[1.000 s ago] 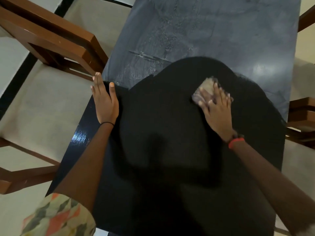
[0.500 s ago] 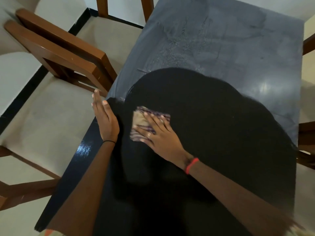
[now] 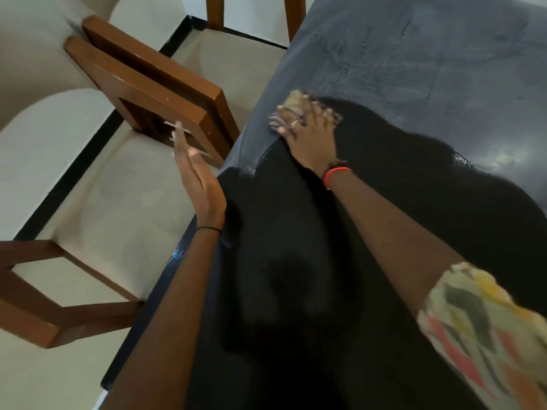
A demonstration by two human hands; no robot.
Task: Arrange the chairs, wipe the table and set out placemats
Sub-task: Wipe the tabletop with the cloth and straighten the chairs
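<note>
Patterned sleeve (image 3: 479,329) at the near right, with the right forearm running out of it across the table (image 3: 296,335). The near part of the table is glossy black; the far part is dull grey and streaky.

Left hand (image 3: 198,184) is at the table's left edge, about halfway along. It is released, fingers straight and together, grasping nothing. The fingers tilt up and outward over the chair (image 3: 118,196) seat. The picture is blurred, so I cannot tell if the heel of the hand touches the edge. A thin black band (image 3: 208,229) is on that wrist.

Right hand (image 3: 307,134) is farther along, near the left edge, where the black meets the grey. The fingers are spread flat and press down on the cloth (image 3: 293,99), not clenched around it. A ring is on one finger and a red band (image 3: 336,174) on the wrist. The cloth is tan and mostly under the fingers, with its far end poking out. It lies flat on the table just inside the left edge.

The chair has a wooden frame and a cream seat and stands just beside the left edge, its back toward the far side. A second chair (image 3: 216,13) stands farther along the same edge, with only its posts and part of its seat showing.
</note>
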